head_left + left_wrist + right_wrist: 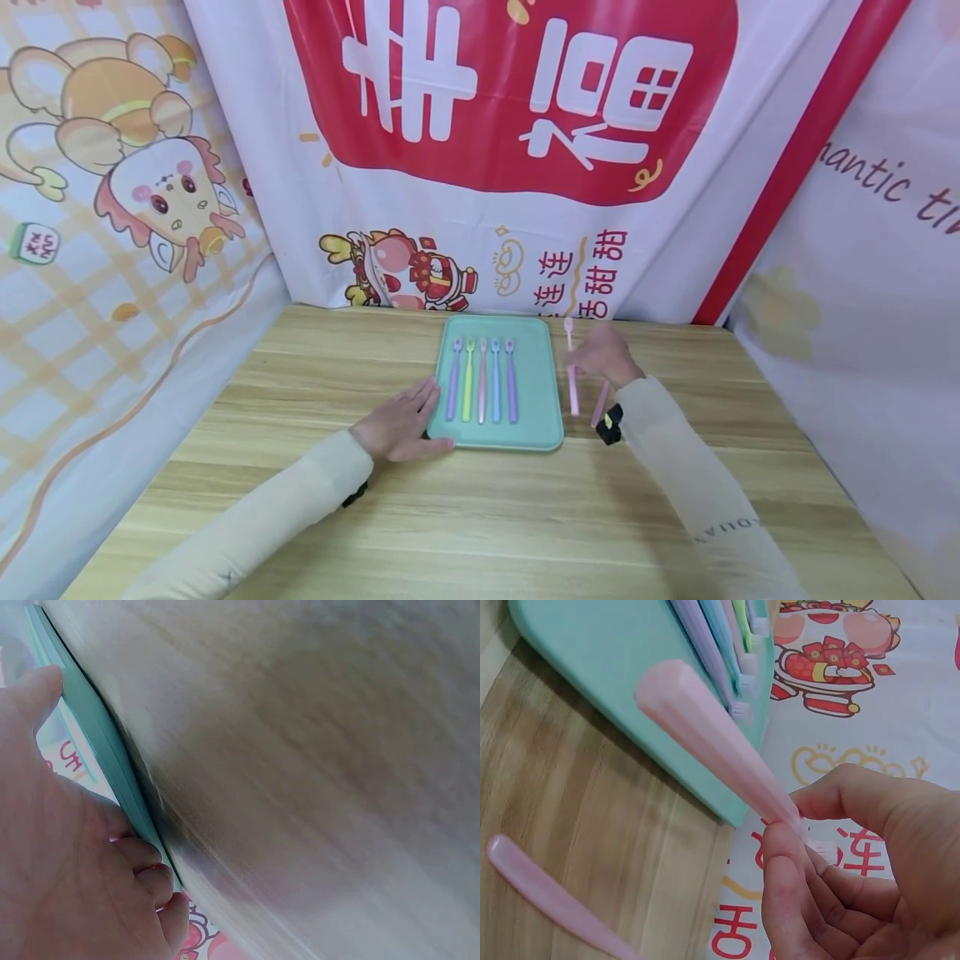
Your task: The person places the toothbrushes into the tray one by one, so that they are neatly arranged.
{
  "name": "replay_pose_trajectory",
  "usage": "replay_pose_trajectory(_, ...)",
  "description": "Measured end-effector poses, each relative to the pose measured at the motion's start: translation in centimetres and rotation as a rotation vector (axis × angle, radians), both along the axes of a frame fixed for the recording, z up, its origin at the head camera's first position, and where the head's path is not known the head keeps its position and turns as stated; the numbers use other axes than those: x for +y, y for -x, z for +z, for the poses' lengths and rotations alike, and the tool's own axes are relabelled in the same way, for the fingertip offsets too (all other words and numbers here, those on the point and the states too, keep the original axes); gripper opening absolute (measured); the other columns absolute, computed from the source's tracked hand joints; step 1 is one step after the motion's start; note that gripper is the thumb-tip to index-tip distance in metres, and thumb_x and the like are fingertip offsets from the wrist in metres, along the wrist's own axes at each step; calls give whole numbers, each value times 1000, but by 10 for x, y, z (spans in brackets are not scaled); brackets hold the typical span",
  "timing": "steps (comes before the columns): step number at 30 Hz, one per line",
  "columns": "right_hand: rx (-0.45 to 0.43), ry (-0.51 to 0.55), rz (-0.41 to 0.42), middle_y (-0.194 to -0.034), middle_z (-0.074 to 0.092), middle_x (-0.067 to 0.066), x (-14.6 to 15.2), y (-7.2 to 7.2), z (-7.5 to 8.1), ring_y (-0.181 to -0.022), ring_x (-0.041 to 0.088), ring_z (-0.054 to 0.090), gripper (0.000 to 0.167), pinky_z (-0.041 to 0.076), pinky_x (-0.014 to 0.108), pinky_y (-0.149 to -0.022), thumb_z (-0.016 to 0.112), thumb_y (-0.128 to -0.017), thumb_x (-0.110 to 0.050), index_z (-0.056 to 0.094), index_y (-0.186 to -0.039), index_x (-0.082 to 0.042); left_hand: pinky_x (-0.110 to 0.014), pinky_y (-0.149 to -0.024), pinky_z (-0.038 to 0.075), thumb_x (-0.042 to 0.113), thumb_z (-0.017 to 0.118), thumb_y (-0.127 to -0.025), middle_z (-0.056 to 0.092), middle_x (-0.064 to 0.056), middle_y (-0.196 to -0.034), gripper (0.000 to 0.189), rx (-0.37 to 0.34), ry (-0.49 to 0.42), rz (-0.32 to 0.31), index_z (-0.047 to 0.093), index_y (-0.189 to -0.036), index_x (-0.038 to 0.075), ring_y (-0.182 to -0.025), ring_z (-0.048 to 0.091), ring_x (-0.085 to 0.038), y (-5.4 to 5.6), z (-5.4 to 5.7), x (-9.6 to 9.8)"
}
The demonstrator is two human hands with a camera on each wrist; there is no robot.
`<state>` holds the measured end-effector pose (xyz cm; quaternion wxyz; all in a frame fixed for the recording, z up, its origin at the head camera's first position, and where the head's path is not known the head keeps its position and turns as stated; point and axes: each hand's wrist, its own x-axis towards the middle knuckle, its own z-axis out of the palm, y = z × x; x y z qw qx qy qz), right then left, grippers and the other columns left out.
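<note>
A pale green tray point(538, 375) lies on the table, with several toothbrushes side by side on it: purple point(453, 387), yellow-green point(468, 387), pink point(482, 387), blue point(496, 387) and another purple point(512, 387). My left hand point(405, 422) rests against the tray's left edge, thumb at its front corner. Just right of the tray, my right hand point(602, 357) pinches a light pink toothbrush point(712, 746) between thumb and fingers, its handle end toward me in the head view. A second pink toothbrush point(555, 900) lies on the table, partly hidden under the right hand in the head view.
The wood-grain table point(480, 525) ends at a white and red printed cloth point(510, 175) behind the tray. Printed cloths also hang at the left point(90, 250) and right point(862, 317). A black wrist device point(610, 423) shows at the right cuff.
</note>
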<state>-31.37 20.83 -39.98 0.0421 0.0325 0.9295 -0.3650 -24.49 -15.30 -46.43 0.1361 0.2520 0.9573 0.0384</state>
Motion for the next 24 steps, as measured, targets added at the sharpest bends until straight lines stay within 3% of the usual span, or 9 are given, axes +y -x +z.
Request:
replay_pose_trajectory(3,30,14,7,-78,76,18,-7,0,1,-58,20,67,34,56,29,-56,80,-81,-4,53,-63,-13,-52,-134,23,75,44,-101,12,-20,-178,104,-2,-2,1,18,-167,-1,-166,14,-35,0,0,0)
replay_pose_trajectory(11,24,-29,3,-59,68,5,-25,9,-4,-46,13,53,41,42,26,-45,82,-80,-12,48,-57,-16,-51,-135,22,75,44,-101,12,-19,-178,104,-5,-5,3,18,-167,0,-166,14,-35,-1,-1,-1)
replay_pose_trajectory(20,-10,13,1,-68,73,7,-43,10,-12,-51,15,59,32,52,29,-52,81,-81,-10,56,-62,-13,-51,-135,21,74,45,-101,11,-18,-178,103,-12,-10,16,18,-168,0,-166,13,-34,-2,0,1)
replay_pose_trajectory(24,-27,74,-5,-74,75,10,-51,7,-11,-68,26,72,24,65,40,-70,81,-83,-8,61,-70,-10,-51,-135,22,74,44,-101,11,-18,-178,103,-8,-5,15,18,-168,0,-166,13,-34,-2,1,2)
